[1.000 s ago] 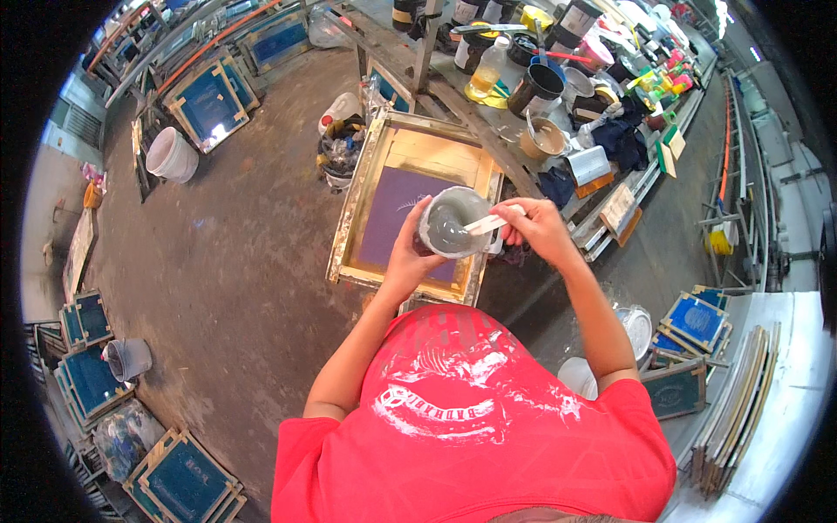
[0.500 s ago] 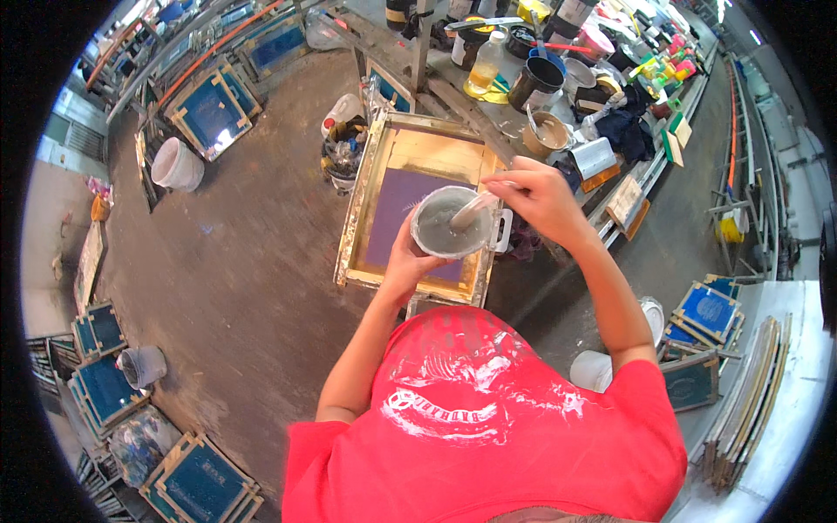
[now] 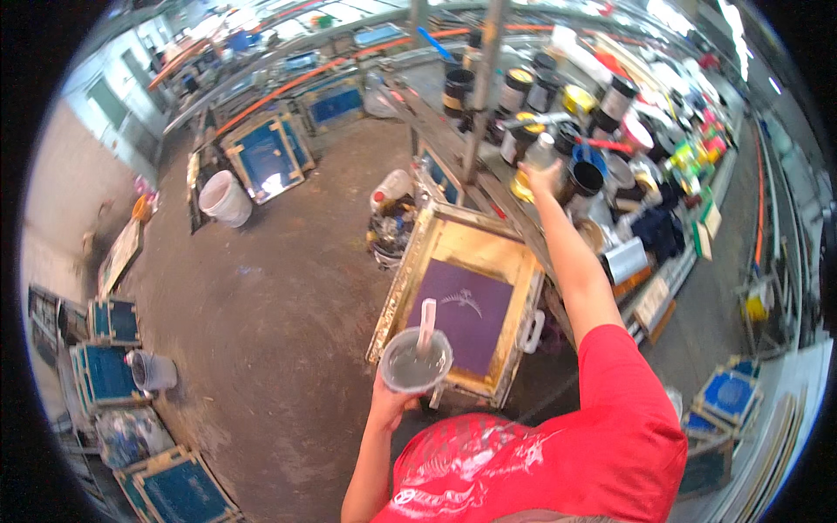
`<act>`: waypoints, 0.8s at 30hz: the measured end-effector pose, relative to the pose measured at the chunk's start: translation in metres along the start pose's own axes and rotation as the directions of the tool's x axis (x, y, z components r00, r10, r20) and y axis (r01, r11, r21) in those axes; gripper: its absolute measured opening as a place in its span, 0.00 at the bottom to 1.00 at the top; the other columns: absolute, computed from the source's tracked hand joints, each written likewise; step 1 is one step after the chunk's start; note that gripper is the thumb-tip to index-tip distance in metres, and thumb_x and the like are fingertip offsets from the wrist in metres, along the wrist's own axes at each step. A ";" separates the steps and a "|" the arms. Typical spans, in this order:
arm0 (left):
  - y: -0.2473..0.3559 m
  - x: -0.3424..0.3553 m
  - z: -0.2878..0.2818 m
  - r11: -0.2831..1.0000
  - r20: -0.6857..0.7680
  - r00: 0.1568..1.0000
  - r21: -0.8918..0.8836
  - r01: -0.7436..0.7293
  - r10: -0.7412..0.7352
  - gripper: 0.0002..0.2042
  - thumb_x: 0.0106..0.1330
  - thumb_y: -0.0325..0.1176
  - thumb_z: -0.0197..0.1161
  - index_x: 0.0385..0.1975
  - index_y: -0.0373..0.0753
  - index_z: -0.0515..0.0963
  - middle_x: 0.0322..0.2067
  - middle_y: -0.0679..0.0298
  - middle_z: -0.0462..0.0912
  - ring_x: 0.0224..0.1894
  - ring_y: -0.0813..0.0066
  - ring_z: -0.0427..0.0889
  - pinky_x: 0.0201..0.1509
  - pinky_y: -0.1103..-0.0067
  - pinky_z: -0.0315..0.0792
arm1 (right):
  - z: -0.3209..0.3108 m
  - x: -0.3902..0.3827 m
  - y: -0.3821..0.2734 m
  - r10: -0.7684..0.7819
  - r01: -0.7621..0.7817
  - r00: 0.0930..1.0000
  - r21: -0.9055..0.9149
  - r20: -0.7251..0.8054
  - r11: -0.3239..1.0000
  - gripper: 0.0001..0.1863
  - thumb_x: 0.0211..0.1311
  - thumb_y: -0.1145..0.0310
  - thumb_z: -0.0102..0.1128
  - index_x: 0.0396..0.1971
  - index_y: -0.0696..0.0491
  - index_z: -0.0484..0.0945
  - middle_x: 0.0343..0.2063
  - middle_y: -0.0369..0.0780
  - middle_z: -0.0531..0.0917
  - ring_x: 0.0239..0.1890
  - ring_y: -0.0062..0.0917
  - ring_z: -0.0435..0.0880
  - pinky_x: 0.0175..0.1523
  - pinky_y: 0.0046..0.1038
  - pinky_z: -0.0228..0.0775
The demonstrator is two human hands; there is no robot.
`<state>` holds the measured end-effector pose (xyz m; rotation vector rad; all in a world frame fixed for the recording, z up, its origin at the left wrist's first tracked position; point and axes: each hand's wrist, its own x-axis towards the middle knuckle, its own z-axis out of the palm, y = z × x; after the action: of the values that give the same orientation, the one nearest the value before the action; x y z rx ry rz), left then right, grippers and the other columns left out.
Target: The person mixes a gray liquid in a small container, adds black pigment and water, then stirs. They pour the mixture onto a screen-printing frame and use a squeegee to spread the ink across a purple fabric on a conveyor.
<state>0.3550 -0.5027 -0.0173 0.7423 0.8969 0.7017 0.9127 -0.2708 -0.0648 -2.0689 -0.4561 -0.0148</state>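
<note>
My left hand (image 3: 389,401) holds a plastic cup (image 3: 405,366) of grey liquid low in the view, with a pale stir stick (image 3: 427,315) standing in it. Behind the cup is a framed screen (image 3: 462,336) with a purple mesh and a light printed design. My right arm stretches up to the cluttered bench, where my right hand (image 3: 540,177) has its fingers closed on a clear plastic bottle (image 3: 545,148) of yellow liquid. Black tubs (image 3: 583,183) and other containers surround that bottle.
A wooden rail with an upright post (image 3: 478,113) runs along the bench's near edge. A white bucket (image 3: 225,196), leaning screens (image 3: 261,157) and a container filled with rubbish (image 3: 392,227) stand on the floor. More screens (image 3: 179,488) and a grey bucket (image 3: 150,370) are at lower left.
My right hand has left the stir stick and moved up and forward onto the bottle. My left hand has lowered the cup, with the stick left upright in it. The view has shifted.
</note>
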 end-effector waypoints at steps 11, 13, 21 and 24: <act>-0.003 0.000 -0.016 0.995 -0.030 0.996 -0.045 -0.088 0.087 0.43 0.49 0.13 0.75 0.68 0.40 0.64 0.62 0.59 0.73 0.61 0.63 0.78 0.56 0.68 0.83 | -0.058 -0.013 -0.027 -0.199 0.125 0.963 0.351 0.183 0.928 0.45 0.48 0.44 0.81 0.54 0.61 0.69 0.50 0.48 0.79 0.53 0.33 0.79 0.60 0.32 0.69; 0.002 0.015 -0.004 0.992 -0.019 0.997 -0.097 -0.077 0.075 0.42 0.49 0.17 0.75 0.68 0.41 0.64 0.60 0.62 0.76 0.58 0.67 0.80 0.54 0.72 0.83 | -0.097 -0.035 -0.050 -0.268 0.122 0.912 0.418 0.310 0.900 0.41 0.52 0.49 0.80 0.55 0.61 0.67 0.51 0.47 0.80 0.54 0.30 0.79 0.61 0.31 0.69; 0.021 0.065 0.036 0.978 0.065 0.977 -0.059 -0.201 0.205 0.43 0.48 0.15 0.75 0.68 0.41 0.64 0.62 0.61 0.74 0.61 0.67 0.77 0.57 0.71 0.81 | -0.233 -0.151 -0.125 -0.544 0.400 0.555 0.372 0.629 0.838 0.40 0.65 0.41 0.63 0.62 0.58 0.65 0.56 0.50 0.79 0.60 0.36 0.78 0.67 0.37 0.64; 0.023 0.066 0.042 0.963 0.131 0.955 -0.075 -0.257 0.265 0.44 0.49 0.14 0.74 0.69 0.42 0.62 0.63 0.61 0.72 0.62 0.66 0.77 0.57 0.70 0.81 | -0.273 -0.190 -0.154 -0.565 0.747 0.352 0.140 0.747 0.650 0.42 0.63 0.42 0.66 0.63 0.59 0.65 0.54 0.54 0.79 0.59 0.42 0.79 0.64 0.38 0.67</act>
<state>0.4157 -0.4490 -0.0096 0.8576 0.6530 0.8938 0.7330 -0.4896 0.1689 -1.8643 -1.9094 0.3300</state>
